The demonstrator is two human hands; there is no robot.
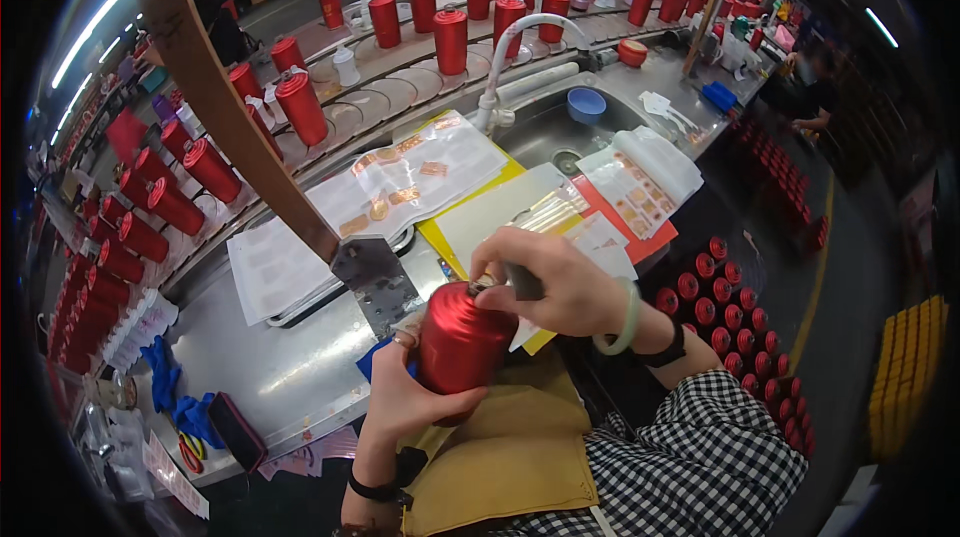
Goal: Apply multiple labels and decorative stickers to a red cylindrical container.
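A glossy red metal bottle with a stepped shoulder and narrow neck stands tilted above my lap. My left hand is wrapped round its lower left side, thumb across the front. At the bottle's top, my right hand has its fingers curled and closed, with a small dark grey flat piece in them. That piece's exact kind is unclear. Right fingertips rest at the neck and shoulder. Just beyond lie decal sheets with orange and gold patterns, and another decal sheet on a red folder.
A metal sink with a white curved faucet and blue bowl lies ahead. A brown post rises at left. Red bottles ride the curved conveyor; more stand on the floor at right. Scissors and blue cloth lie left.
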